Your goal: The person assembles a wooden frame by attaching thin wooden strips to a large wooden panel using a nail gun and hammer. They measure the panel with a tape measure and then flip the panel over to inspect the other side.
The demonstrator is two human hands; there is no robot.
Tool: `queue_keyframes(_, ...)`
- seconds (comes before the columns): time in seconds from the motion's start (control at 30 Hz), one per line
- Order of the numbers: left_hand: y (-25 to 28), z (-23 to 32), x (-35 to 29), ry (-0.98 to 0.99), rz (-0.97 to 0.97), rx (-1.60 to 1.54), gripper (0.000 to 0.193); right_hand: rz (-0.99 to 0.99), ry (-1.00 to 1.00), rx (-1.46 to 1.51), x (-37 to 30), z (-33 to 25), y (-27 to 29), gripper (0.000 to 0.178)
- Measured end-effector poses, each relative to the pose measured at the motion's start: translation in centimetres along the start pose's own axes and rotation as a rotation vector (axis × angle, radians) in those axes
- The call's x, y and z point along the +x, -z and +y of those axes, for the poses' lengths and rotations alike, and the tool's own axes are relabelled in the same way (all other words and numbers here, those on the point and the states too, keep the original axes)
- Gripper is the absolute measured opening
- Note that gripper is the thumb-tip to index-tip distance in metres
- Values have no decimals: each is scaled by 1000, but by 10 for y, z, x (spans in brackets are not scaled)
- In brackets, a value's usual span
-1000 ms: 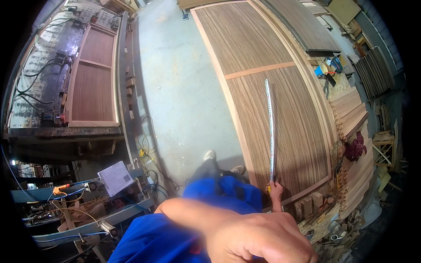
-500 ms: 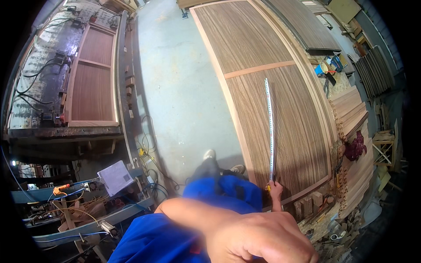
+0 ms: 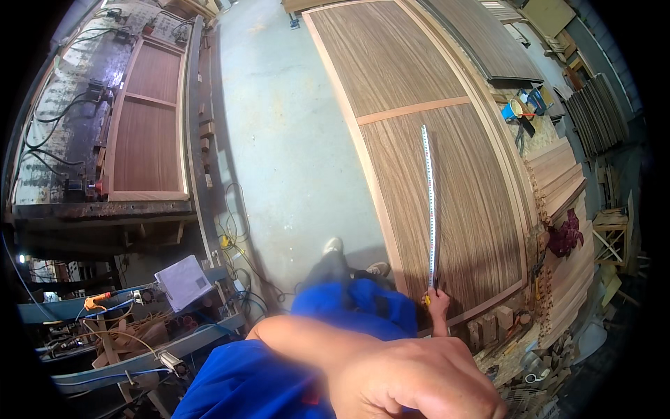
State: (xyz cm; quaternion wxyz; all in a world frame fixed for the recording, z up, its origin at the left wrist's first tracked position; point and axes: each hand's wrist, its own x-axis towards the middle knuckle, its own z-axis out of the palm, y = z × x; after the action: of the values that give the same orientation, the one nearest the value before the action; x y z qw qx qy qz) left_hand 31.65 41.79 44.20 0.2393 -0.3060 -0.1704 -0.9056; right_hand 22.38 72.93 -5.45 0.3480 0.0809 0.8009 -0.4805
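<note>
My right hand [image 3: 438, 304] is closed around a yellow tape measure [image 3: 427, 299] near the close end of a large wood-grain panel [image 3: 391, 59]. From it the white tape blade [image 3: 430, 209] runs out away from me over the panel's near section, its far tip short of the pale crossbar [image 3: 413, 109]. My left forearm crosses in front of me from the left. At its end, close to the camera, my left hand [image 3: 426, 377] is curled into a fist; its fingers are mostly hidden, and I cannot see what is in them.
A smaller framed panel [image 3: 148, 119] lies on a bench at left, with cables around it. Cords [image 3: 234, 230] trail on the floor beside that bench. Small wood blocks [image 3: 492, 325] sit by the large panel's near edge. A blue-and-white tub [image 3: 513, 109] and dark red cloth [image 3: 565, 234] are at right.
</note>
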Motion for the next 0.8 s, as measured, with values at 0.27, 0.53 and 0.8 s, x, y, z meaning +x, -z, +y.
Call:
queue_keyframes(0.27, 1, -1, 0, 0, 5, 14, 46, -18, -17, 31, 5, 5, 2, 29)
queue_keyframes(0.53, 1, -1, -1, 17, 0, 7, 46, -9, 0, 22, 8, 11, 6, 28)
queue_keyframes(0.8, 8, 14, -1, -28, 50, 60, 45, -37, 11, -21, 0, -4, -14, 29)
